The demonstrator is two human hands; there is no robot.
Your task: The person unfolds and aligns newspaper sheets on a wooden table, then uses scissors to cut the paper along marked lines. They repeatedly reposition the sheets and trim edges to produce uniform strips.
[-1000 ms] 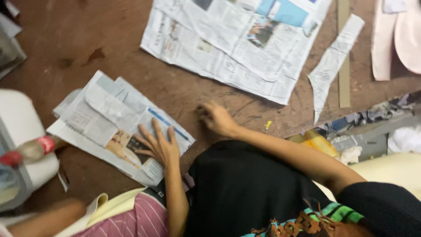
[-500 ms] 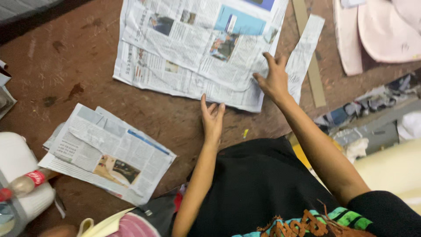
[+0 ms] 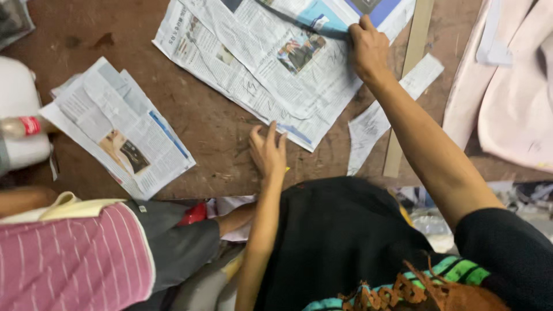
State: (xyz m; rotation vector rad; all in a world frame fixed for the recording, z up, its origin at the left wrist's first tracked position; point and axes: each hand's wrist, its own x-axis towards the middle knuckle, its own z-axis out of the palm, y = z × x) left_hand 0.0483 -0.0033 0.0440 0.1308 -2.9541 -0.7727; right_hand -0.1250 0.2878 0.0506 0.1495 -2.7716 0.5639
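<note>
Hands on the newspaper spread

Newsprint covers much of the scuffed brown wooden worktop [image 3: 213, 124]. The person's right hand [image 3: 368, 49] reaches far forward, fingers curled and pressed together on the upper part of the large, opened-out newspaper spread [image 3: 271, 69], gripping a layer of it near a blue printed panel. The left hand [image 3: 268, 152] lies flat on the bare wood just beside the spread's near corner, fingers loosely spread, holding nothing (whether the fingertips touch the paper edge cannot be told).

To the left, well apart, rests a smaller folded stack of newspaper sheets [image 3: 118, 129]. A narrow torn strip of newsprint [image 3: 391, 109] lies to the right of the spread, across a long pale wooden slat [image 3: 408, 86]. Pink fabric pieces [image 3: 507, 92] sit at the far right.

Judging by the layout, the big spread is unfolded and being handled, while the smaller stack lies untouched, so the sorting looks only partway through.
</note>
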